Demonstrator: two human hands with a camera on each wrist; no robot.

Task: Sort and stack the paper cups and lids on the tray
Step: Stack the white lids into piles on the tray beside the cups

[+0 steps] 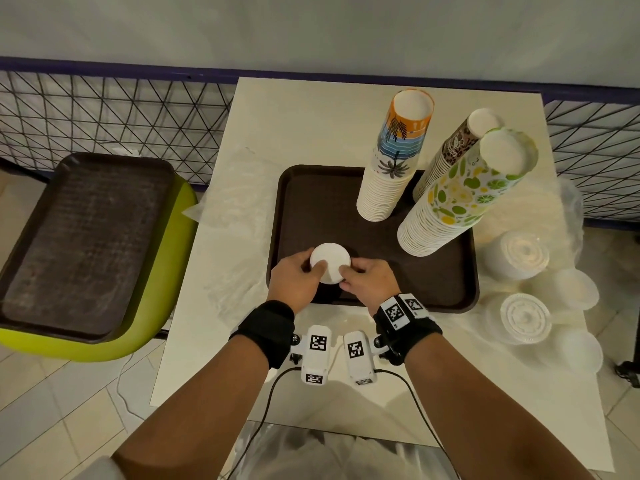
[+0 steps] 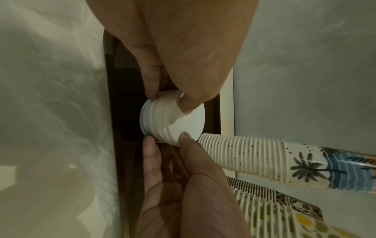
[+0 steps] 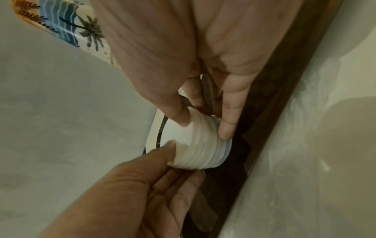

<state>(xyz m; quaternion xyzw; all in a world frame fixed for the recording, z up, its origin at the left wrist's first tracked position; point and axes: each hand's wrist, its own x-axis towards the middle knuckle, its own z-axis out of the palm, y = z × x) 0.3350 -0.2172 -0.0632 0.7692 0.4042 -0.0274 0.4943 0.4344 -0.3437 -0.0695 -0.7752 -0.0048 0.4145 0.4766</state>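
white ribbed lid stack pinched by left hand and right hand fingers over brown tray.

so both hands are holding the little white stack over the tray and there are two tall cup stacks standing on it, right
Not quite: three tall stacks stand on the tray, as the head view shows: the palm-print stack, the brown-print stack and the lime-print stack. Left hand and right hand do hold the white stack.
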